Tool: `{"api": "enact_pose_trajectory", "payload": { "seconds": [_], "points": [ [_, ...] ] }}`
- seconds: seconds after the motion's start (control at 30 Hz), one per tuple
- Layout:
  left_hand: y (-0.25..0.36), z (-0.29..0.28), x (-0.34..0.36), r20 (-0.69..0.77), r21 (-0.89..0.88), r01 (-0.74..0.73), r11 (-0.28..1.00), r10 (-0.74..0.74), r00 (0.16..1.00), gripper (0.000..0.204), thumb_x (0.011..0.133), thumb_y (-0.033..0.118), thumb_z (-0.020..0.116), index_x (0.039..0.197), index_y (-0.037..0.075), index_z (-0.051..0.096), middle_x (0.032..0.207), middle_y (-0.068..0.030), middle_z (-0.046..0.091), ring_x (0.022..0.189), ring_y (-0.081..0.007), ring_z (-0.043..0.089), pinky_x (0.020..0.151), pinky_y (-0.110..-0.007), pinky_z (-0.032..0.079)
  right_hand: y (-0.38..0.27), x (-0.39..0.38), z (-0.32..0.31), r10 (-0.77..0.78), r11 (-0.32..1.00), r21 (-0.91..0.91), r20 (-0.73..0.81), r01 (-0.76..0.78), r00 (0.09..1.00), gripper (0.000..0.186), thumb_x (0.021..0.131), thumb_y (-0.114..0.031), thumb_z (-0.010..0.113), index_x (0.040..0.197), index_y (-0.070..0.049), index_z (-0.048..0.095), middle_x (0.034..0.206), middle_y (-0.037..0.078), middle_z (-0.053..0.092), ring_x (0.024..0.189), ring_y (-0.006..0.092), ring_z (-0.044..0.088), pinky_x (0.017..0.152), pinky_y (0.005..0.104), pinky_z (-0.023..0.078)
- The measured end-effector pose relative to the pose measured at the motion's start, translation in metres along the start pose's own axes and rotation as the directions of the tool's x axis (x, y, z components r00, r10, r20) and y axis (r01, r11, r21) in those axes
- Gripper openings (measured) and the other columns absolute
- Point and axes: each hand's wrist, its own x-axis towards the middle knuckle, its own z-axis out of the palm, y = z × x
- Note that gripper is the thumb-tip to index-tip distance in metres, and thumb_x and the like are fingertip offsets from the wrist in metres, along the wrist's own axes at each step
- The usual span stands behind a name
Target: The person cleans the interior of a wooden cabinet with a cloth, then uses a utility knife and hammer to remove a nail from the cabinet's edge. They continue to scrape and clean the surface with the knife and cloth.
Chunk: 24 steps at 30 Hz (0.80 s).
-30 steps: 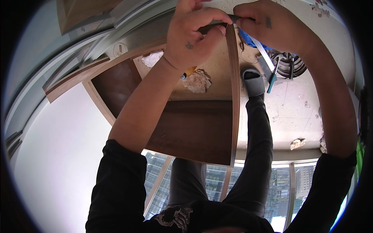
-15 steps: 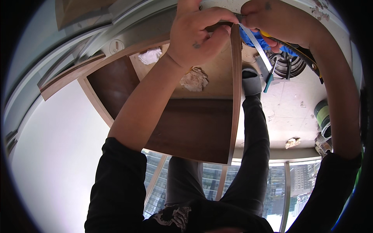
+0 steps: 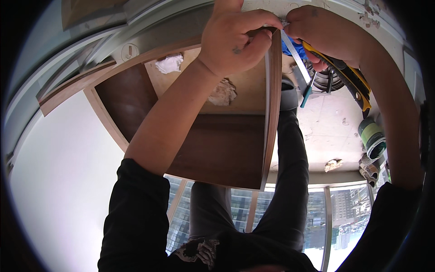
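My left hand, fingers curled and pinched, grips the top corner of a brown wooden cabinet frame. Close beside it, my right hand is closed on a yellow-and-black hand tool, whose long body slants down beside my wrist; its thumb is near the same corner. A narrow silver metal strip slopes down from between my hands, over a blue item. Below, a teal-handled tool lies beside a dark coiled or round object. Exactly what my fingertips pinch is hard to make out.
Crumpled white cloth and beige paper lie inside the cabinet. A loose wooden board is at left. My slippered foot is beside the cabinet. A green-banded can stands at right. Window glass shows along the bottom.
The yellow-and-black tool has come into view under my right hand. My right forearm shifted right, uncovering the can. The cabinet appears slightly farther left, my left hand staying at its corner.
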Motion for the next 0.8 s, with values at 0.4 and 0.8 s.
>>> {"api": "enact_pose_trajectory", "payload": {
  "seconds": [0.4, 0.8],
  "points": [
    [-0.009, 0.006, -0.004, -0.155, -0.172, -0.043, 0.984, 0.016, 0.988, 0.038, 0.075, -0.003, 0.060, 0.110, 0.005, 0.069, 0.134, -0.0217, 0.049, 0.116, -0.0353, 0.057, 0.100, -0.040, 0.046, 0.021, 0.014, 0.016, -0.185, 0.982, -0.061, -0.144, 0.178, 0.972, 0.036, 0.103, -0.034, 0.052, 0.102, 0.000, 0.064, 0.054, 0.004, 0.051, 0.043, 0.0127, 0.052, 0.048, 0.0303, 0.046],
    [-0.010, -0.001, -0.009, -0.217, -0.060, 0.028, 0.998, -0.041, 0.975, 0.034, 0.073, 0.001, 0.060, 0.106, 0.006, 0.066, 0.124, -0.0214, 0.057, 0.113, -0.0379, 0.057, 0.100, -0.043, 0.046, 0.018, 0.009, 0.018, -0.136, 0.991, -0.034, -0.163, 0.132, 0.977, 0.049, 0.105, -0.048, 0.054, 0.118, -0.003, 0.066, 0.062, 0.005, 0.053, 0.042, 0.0117, 0.053, 0.045, 0.0289, 0.046]
  ]
}}
